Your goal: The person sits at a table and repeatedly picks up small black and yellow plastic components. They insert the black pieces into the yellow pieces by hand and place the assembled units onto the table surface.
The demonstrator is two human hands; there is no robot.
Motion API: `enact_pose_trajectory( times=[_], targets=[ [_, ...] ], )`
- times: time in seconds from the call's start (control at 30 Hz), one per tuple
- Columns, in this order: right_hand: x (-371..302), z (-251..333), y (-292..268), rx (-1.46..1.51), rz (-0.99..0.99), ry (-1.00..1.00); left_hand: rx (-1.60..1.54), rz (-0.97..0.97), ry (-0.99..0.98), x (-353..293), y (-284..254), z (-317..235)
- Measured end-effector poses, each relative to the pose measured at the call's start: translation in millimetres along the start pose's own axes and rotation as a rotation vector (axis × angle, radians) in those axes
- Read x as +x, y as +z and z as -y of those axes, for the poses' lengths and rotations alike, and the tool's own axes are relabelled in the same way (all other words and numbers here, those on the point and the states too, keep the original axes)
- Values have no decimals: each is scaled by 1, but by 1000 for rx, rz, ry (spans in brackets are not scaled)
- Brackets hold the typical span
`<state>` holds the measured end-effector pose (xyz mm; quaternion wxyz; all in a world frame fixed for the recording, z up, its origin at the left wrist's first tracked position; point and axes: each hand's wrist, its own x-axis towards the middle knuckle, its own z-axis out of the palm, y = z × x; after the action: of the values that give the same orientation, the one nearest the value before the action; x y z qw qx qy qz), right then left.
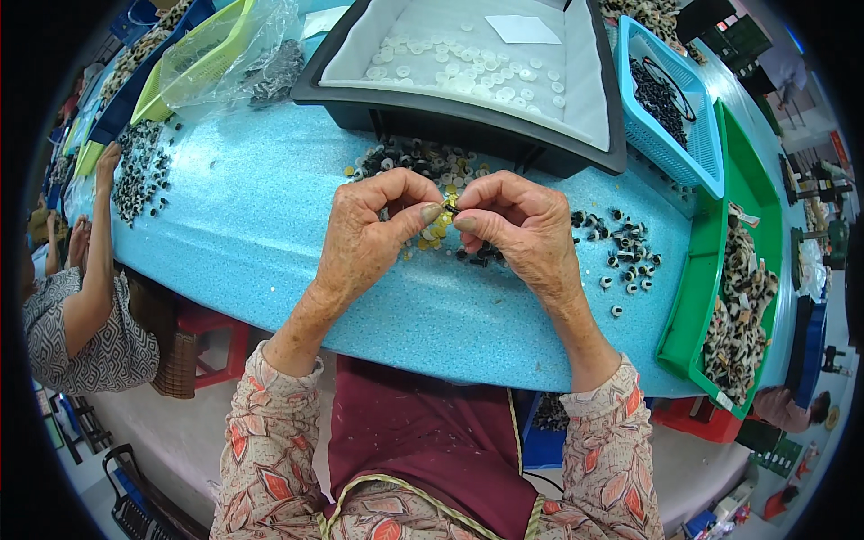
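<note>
Above the blue tabletop [270, 261], my left hand [367, 229] and my right hand [526, 225] meet fingertip to fingertip. Both pinch a small black piece [451, 209], whose exact kind is too small to make out. Yellow discs [432, 238] lie under the fingertips. Just beyond my hands is a heap of small black and white parts [414, 160], partly hidden by them. To the right of my right hand, black parts with white caps [633, 256] are scattered.
A black tray [360, 93] lined with white holds translucent white discs [486, 70]. At right stand a blue basket [705, 162] of black parts and a green bin [688, 297] of mottled pieces. A co-worker's arm [90, 279] reaches beside a pile [141, 171] at left.
</note>
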<state>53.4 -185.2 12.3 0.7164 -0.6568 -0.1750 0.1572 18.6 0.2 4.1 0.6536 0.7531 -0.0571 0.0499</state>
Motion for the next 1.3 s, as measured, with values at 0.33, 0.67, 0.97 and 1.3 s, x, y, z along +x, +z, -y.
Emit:
enact_pose_trajectory(
  times=[0.33, 0.67, 0.97, 1.3],
  targets=[
    [-1, 0, -1, 10, 22, 0, -5, 26, 38, 1, -1, 2],
    [-2, 4, -3, 15, 96, 53, 93, 46, 141, 1, -3, -2],
    [-1, 0, -1, 22, 1, 4, -195, -4, -119, 1, 1, -6],
    [-4, 5, 3, 48, 146, -10, -412, 128, -235, 1, -8, -2]
  ],
)
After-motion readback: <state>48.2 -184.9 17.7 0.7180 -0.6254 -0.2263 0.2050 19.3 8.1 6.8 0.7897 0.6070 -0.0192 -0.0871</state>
